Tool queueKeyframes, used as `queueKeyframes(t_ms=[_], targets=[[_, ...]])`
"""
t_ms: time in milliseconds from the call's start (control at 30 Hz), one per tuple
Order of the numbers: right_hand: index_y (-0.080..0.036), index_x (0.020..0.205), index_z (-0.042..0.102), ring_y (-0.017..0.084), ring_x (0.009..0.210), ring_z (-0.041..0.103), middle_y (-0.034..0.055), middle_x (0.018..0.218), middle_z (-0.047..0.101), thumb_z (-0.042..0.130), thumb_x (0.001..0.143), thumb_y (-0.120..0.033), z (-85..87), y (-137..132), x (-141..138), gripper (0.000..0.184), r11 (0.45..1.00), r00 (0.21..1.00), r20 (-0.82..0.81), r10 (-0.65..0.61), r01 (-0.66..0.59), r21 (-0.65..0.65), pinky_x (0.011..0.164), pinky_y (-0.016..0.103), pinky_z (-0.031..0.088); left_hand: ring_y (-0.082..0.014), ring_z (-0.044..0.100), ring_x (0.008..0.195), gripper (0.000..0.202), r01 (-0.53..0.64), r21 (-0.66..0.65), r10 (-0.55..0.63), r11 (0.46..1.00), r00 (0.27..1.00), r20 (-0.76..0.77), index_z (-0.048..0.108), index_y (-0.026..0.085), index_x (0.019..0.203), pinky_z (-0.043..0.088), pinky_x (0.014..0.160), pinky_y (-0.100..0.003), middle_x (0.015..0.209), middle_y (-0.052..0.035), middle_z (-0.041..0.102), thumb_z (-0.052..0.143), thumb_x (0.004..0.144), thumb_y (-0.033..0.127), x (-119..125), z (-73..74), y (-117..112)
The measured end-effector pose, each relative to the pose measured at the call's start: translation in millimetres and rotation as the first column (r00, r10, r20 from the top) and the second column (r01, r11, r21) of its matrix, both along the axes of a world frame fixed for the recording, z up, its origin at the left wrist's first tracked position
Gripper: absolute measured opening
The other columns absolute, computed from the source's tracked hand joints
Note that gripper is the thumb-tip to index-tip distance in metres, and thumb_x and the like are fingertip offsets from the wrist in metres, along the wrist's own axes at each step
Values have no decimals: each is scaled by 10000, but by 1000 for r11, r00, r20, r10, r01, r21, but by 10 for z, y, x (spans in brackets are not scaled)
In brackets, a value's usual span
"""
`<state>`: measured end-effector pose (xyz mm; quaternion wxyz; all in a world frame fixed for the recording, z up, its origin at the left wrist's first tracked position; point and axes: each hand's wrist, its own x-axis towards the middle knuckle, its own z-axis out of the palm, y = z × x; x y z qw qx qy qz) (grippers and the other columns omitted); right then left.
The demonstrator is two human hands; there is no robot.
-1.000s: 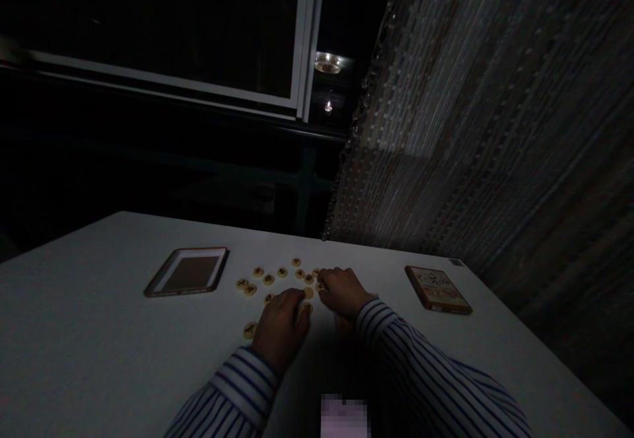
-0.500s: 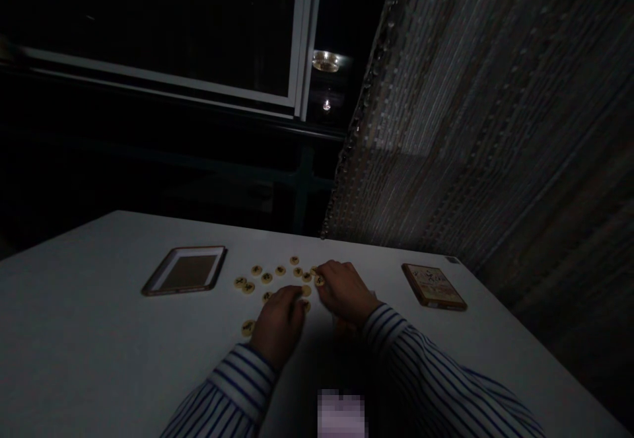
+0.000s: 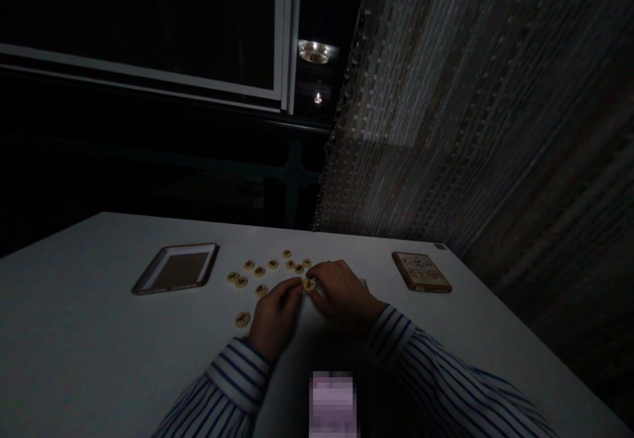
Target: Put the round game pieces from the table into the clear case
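**Tech 1:** Both hands have closed toward each other since the earlier frame. The left hand (image 3: 275, 312) has shifted forward to meet the right hand (image 3: 341, 296). Confirm contact.

**Tech 2:** Confirmed. A small round pale wooden disc with a dark mark (image 3: 309, 284) sits between the two sets of fingertips, at 1 o'clock of the left hand and 10 o'clock of the right. The right thumb and forefinger pinch it. The left fingers are curled close together with their tips at its edge. Whether they grip it cannot be told in this light.

**Tech 1:** Handling?

**Tech 2:** Judged light, rigid and smooth-faced, so awkward to lift flat off a tabletop. Take hold at the rim, thumb opposite forefinger. A grip on the faces would likely slip.

**Tech 1:** Clearances?

**Tech 2:**
- Loose matching discs (image 3: 257, 271) lie just beside the hands at 10 o'clock.
- One stray disc (image 3: 242, 320) lies at 9 o'clock of the left hand.
- A shallow rectangular brown tray with a pale rim (image 3: 147, 271) lies farther out toward 9 o'clock, well apart.
- A flat brown printed box (image 3: 421, 271) lies at 3 o'clock of the right hand, near the right edge of the white tabletop (image 3: 99, 345).
- Bare surface shows at 7 o'clock and 4 o'clock.
- A beaded curtain (image 3: 470, 127) hangs beyond the far edge at 1 o'clock.
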<state>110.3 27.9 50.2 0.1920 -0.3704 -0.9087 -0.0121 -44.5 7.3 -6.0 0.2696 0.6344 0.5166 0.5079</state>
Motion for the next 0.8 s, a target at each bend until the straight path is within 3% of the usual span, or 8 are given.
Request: queueKeyframes(t_ms=[433, 800], targets=[[-161, 1001, 498, 163, 924, 497, 54, 957, 579, 475, 796, -260, 15, -109, 42, 228, 1000, 1000, -6, 14, -14, -19, 823, 310, 288, -181, 621, 836, 261, 50, -110, -31, 993, 986, 166, 645, 151, 840, 487, 784, -310, 874, -58, 686, 532, 714, 351, 77, 115, -39], [-143, 1035, 473, 170, 953, 483, 68, 1006, 566, 519, 749, -235, -117, -117, 315, 303, 997, 990, -120, -76, 75, -20, 825, 318, 317, -181, 620, 851, 289, 49, -152, -19, 987, 982, 190, 637, 144, 874, 485, 794, -310, 912, -66, 679, 541, 709, 361, 89, 44, -25]])
